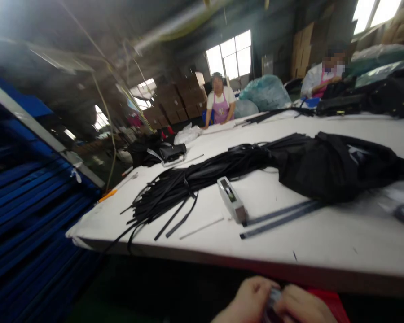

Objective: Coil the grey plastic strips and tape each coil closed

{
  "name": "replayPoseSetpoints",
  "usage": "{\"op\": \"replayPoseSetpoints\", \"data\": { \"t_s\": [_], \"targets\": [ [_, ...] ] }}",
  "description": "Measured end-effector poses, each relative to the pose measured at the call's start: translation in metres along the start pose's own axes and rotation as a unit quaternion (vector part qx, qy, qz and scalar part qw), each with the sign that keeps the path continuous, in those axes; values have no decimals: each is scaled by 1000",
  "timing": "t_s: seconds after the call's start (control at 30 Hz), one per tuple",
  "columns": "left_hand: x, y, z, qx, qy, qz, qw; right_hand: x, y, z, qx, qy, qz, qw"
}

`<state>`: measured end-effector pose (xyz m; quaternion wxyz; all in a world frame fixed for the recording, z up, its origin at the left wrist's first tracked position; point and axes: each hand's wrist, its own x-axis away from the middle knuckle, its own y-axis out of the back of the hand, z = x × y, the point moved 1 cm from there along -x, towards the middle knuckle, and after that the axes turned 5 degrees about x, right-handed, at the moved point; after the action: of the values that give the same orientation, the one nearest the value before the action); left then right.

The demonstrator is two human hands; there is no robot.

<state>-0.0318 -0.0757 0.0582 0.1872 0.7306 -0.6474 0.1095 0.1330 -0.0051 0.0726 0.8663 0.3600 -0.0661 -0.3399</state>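
At the lower edge of the view, below the table's front edge, my left hand (pixel 251 294) and my right hand (pixel 303 305) come close together. Between them is a small dark piece with a shiny grey part (pixel 274 296). The fingers of both hands are closed on it, and its kind is too blurred to make out. Beyond them, on the white-covered table (pixel 208 244), lies a white and grey box-shaped tool (pixel 232 200). Two flat dark grey strips (pixel 279 218) lie beside it. A long bundle of black straps (pixel 202 177) stretches behind the tool.
Black fabric (pixel 333 170) is heaped on the right. Blue stacked material (pixel 30 211) stands along the left. An orange-handled item (pixel 107 195) lies near the left table edge. Two people in pink aprons, one at the far edge (pixel 220 105), another farther right (pixel 323 76), work across the table.
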Motion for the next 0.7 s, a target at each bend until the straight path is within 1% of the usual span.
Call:
{"op": "replayPoseSetpoints", "data": {
  "t_s": [0.03,0.07,0.1,0.13,0.2,0.27,0.33,0.47,0.53,0.6,0.63,0.7],
  "targets": [
    [11,-8,3,11,15,-16,1000,11,-1,-2,-1,14,22,1000],
    [19,-13,4,6,23,-21,999,18,-1,-4,-1,30,30,999],
    [24,-16,2,-4,22,-23,999,23,0,-5,3,51,28,998],
    [26,-16,-1,-13,17,-19,1000,24,2,-7,5,56,16,998],
    [27,-15,-10,-21,-15,-4,1000,21,6,-8,0,50,-10,999],
    [28,-15,-21,-26,-48,22,998,15,8,-8,-27,21,-27,999],
    [31,-16,-30,-47,-76,35,995,11,9,-9,-71,-27,-30,997],
    [38,-22,-36,-113,-97,9,989,8,3,-17,-166,-123,1,978],
    [38,-24,-35,-124,-95,6,988,7,0,-24,-201,-167,3,965],
    [38,-24,-34,-123,-100,7,987,4,-1,-30,-247,-211,11,946],
    [38,-24,-33,-120,-107,10,987,3,-2,-33,-274,-225,27,935],
    [38,-25,-31,-113,-122,20,986,2,-3,-36,-324,-233,83,913]
  ]
}}
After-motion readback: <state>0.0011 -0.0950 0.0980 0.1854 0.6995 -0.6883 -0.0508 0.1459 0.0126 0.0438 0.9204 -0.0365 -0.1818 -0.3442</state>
